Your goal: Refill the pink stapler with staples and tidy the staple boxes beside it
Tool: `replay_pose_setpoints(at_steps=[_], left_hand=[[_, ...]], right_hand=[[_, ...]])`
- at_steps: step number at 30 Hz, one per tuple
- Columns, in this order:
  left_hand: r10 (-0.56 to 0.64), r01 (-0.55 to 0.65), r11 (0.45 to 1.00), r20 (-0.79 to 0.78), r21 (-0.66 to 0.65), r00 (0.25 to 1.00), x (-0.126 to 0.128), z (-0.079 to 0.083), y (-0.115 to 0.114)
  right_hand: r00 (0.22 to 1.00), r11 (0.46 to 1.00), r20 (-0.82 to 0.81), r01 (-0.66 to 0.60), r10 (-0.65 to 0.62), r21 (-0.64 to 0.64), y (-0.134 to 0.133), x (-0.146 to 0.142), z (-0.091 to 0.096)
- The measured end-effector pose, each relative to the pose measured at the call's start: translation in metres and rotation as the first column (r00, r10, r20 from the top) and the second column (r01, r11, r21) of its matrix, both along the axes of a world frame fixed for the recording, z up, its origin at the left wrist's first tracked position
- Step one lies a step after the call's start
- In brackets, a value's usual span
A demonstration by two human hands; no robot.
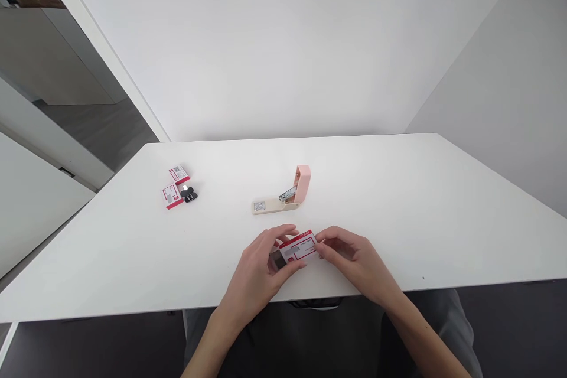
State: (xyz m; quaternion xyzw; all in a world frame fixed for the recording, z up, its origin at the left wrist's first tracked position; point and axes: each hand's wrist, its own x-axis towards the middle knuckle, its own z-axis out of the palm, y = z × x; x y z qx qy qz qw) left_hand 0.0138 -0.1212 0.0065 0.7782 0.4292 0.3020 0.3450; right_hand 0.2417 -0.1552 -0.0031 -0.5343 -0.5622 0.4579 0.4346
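Note:
Near the front of the table, a small red-and-white box of staples [300, 248] is held between both hands. My left hand [264, 263] curves round its left end, thumb along the near side and fingers along the far side. A dark grey piece [278, 259], perhaps staples or an inner tray, shows at that end. My right hand [348, 257] pinches the box's right end between thumb and fingers. Just beyond the hands lies a pink and cream stapler [275, 206], its pink top [303, 183] swung up and the metal magazine [287, 194] exposed.
Two more red-and-white boxes [172, 195] lie at the left of the white table [381, 189], beside small black objects [189, 194]. A wall [283, 47] runs along the table's back edge. A dark speck [423, 277] sits near the front right edge.

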Motion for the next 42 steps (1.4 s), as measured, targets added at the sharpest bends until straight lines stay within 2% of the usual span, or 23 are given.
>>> replay_pose_setpoints(at_steps=[5, 11, 19, 26, 30, 33, 42], left_hand=[[0.043, -0.040, 0.997, -0.049, 0.065, 0.998, -0.001, -0.003, -0.001], [0.083, -0.078, 0.992, -0.055, 0.097, 0.995, -0.002, -0.005, -0.003], [0.087, -0.085, 0.992, -0.016, 0.089, 0.996, -0.004, -0.009, -0.003], [0.063, -0.064, 0.996, 0.012, 0.062, 0.998, -0.003, -0.007, -0.002], [0.078, -0.079, 0.995, 0.024, 0.065, 0.997, -0.002, -0.006, -0.001], [0.079, -0.080, 0.995, 0.017, 0.062, 0.997, -0.002, -0.005, -0.001], [0.028, -0.026, 0.997, -0.029, 0.078, 0.999, -0.001, -0.001, -0.001]], right_hand=[[0.987, 0.989, -0.077, 0.142, -0.139, 0.034, -0.002, 0.002, -0.005], [0.971, 0.972, -0.135, 0.212, -0.197, 0.102, -0.004, 0.003, -0.004], [0.982, 0.973, -0.120, 0.163, -0.145, 0.161, -0.007, 0.007, -0.009], [0.999, 0.955, 0.004, -0.035, 0.036, 0.296, -0.011, 0.007, -0.010], [0.999, 0.941, 0.032, -0.049, 0.041, 0.334, -0.011, 0.006, -0.007], [1.000, 0.947, 0.008, -0.028, 0.027, 0.320, -0.012, 0.006, -0.007], [0.973, 0.979, -0.224, 0.102, -0.060, 0.179, -0.011, 0.008, -0.008]])
